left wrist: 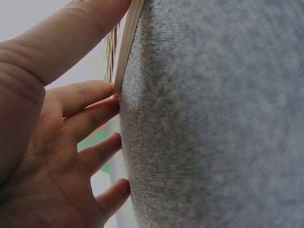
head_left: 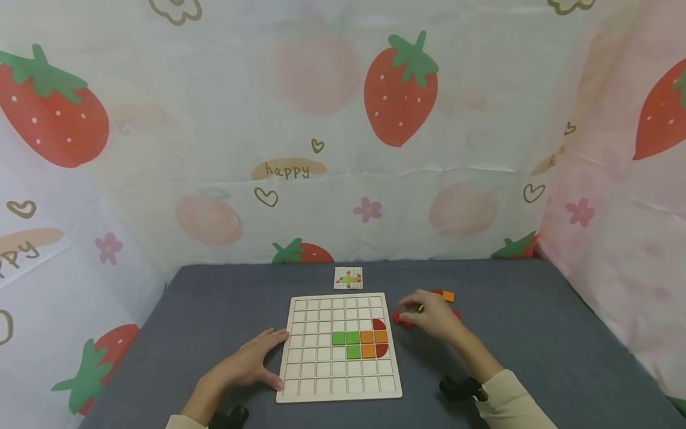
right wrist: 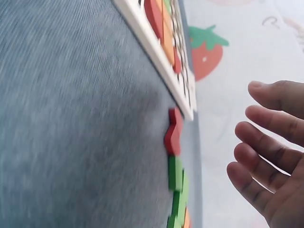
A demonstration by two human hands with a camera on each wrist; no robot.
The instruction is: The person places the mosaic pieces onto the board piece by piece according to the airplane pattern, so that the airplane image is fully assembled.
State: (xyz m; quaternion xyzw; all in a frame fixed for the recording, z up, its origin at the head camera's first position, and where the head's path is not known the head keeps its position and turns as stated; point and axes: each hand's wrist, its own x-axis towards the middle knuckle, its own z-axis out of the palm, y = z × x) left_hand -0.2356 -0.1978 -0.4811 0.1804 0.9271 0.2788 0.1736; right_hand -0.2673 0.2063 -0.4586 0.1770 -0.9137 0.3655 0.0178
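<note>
A pale wooden grid board [head_left: 316,370] lies on the dark table. Set in its right half are green squares [head_left: 339,338], orange squares [head_left: 368,351] and two rounded red pieces [head_left: 379,325]. My left hand [head_left: 250,359] rests at the board's left edge, thumb near the lower corner and fingers higher up, with the fingers fairly straight in the left wrist view. Right of the board, my right hand [head_left: 433,314] is over loose pieces, partly hiding them. The right wrist view shows its fingers [right wrist: 260,135] spread and loosely bent, holding nothing, with red pieces [right wrist: 174,135] and green blocks [right wrist: 175,173] beside it.
Behind the board lies a small pattern card [head_left: 348,278] with a coloured figure on a grid. A loose orange square [head_left: 448,296] lies just beyond my right hand. A strawberry-printed cloth [head_left: 332,119] hangs behind the table and along both sides.
</note>
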